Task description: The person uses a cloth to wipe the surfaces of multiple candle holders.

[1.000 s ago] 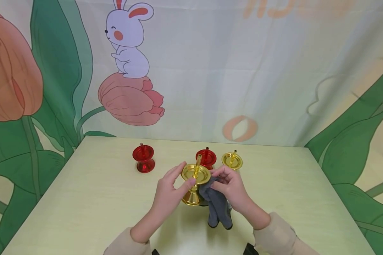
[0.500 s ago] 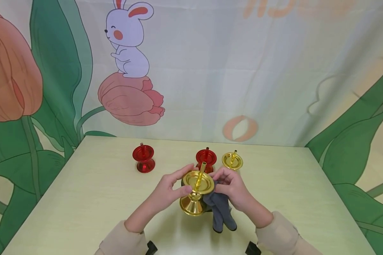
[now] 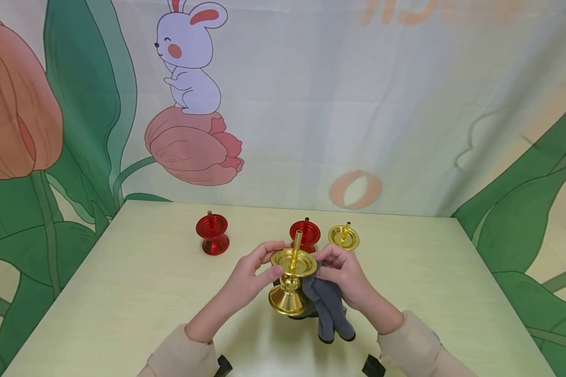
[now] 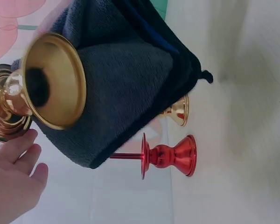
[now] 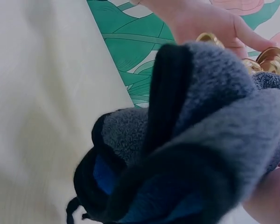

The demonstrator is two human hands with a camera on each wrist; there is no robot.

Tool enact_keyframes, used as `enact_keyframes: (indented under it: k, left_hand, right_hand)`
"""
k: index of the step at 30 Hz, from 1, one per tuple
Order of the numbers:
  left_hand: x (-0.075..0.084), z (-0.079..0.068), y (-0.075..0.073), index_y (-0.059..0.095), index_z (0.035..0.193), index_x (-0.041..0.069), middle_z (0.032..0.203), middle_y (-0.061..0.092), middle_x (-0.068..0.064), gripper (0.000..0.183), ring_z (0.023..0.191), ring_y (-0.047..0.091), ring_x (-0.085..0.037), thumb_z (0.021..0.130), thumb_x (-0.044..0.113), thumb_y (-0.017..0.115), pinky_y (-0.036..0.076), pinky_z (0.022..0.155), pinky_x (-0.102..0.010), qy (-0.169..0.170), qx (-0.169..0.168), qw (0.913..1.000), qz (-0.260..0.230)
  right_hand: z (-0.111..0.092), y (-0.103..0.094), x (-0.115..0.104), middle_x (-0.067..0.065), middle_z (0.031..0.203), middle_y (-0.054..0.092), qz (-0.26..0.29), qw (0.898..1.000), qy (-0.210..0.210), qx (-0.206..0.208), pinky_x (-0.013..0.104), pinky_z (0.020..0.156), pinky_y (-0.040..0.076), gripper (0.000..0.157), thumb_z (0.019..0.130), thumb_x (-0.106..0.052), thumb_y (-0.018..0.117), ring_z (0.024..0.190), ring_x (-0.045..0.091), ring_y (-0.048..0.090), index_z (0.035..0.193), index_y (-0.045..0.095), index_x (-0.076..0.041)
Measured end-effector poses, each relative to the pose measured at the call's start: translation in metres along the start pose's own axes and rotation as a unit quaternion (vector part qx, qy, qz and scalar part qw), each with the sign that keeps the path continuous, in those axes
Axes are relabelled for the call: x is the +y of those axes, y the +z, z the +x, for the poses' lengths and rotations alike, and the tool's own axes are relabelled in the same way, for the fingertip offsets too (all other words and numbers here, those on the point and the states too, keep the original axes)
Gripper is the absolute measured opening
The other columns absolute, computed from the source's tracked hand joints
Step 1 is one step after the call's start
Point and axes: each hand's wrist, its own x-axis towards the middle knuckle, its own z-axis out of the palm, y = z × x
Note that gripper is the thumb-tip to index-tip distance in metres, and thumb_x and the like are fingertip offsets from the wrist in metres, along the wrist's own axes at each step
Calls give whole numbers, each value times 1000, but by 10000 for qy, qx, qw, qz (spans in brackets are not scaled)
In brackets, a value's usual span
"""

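In the head view, my left hand (image 3: 247, 275) grips a shiny gold candle holder (image 3: 286, 302) by its upper dish, thumb at the near rim. The holder is raised above the table, slightly tilted, its spike pointing up. My right hand (image 3: 346, 275) pinches a dark grey cloth (image 3: 327, 303) against the dish's right edge, and the rest of the cloth hangs below. The left wrist view shows the holder's hollow base (image 4: 60, 79) with the cloth (image 4: 126, 88) spread behind it. Folds of cloth (image 5: 214, 135) cover most of my right hand in the right wrist view.
Toward the back of the pale table (image 3: 122, 293) stand a red candle holder (image 3: 213, 235) at the left, another red one (image 3: 306, 230) behind the held holder, and a gold one (image 3: 343, 238) beside that. A printed curtain (image 3: 283, 104) hangs behind the table's far edge.
The gold candle holder dipped toward me and tilted, then came back up a little straighter, now slightly right of where it was. The cloth has shifted slightly right with it.
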Motion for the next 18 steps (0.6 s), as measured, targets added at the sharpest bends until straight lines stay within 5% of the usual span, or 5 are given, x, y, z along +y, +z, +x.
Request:
enact_keyframes:
  k: [7,10,12,18]
  left_hand:
    - [-2,0,-1,39,128,2,137,36,-17,47,127,34,-29,93,33,40,36,99,-43,183,-711,9950,-673]
    - [0,1,-1,34,133,2,136,38,-16,51,125,37,-29,94,34,38,36,99,-43,211,-877,9945,-536]
    - [2,3,-2,30,136,6,136,40,-12,52,125,37,-27,93,33,40,34,99,-46,72,-749,9968,-258]
    - [12,6,-2,39,133,12,128,52,-2,48,119,47,-22,90,30,49,40,94,-46,-533,361,9953,725]
  right_hand:
    - [1,1,-3,-6,93,66,382,9984,-181,-367,20,70,51,31,79,14,45,84,7,62,88,58,-13]
    - [1,0,-3,-5,93,66,481,9978,-190,-422,20,69,51,31,80,13,45,83,7,62,89,59,-13]
    - [1,-1,-4,-5,92,66,480,9982,-149,-331,20,68,51,30,80,13,45,83,6,62,88,58,-13]
    - [1,-6,-4,-7,85,66,91,9992,119,367,18,64,50,33,76,15,47,77,4,60,84,58,-15]
